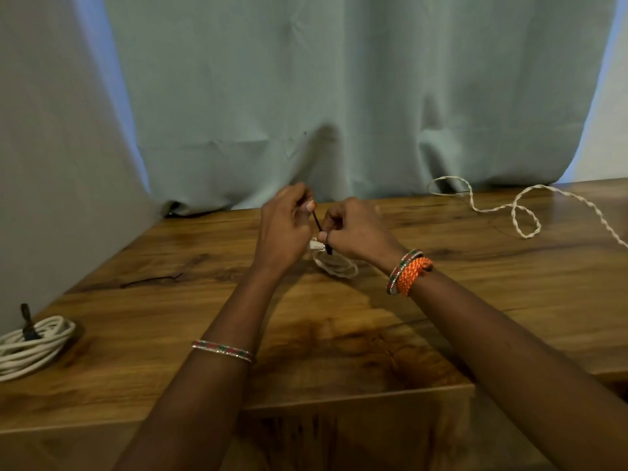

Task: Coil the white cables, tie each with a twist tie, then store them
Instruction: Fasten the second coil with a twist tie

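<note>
Now both hands — left hand, right hand — are pinching the dark twist tie over the small cable coil on the table, seemingly unfastened yet — slackening would be letting loops spring apart.

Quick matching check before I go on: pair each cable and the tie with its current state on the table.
Things:
1. coiled cable at the left edge
2. small coil under the hands
3. twisted cable at the right
4. black twist tie

States:
A. lying loose, uncoiled
B. pinched by the left hand and right hand
C. already tied, set aside
D. coiled, tie being put on

Pairs: 1-C, 2-D, 3-A, 4-B
</note>
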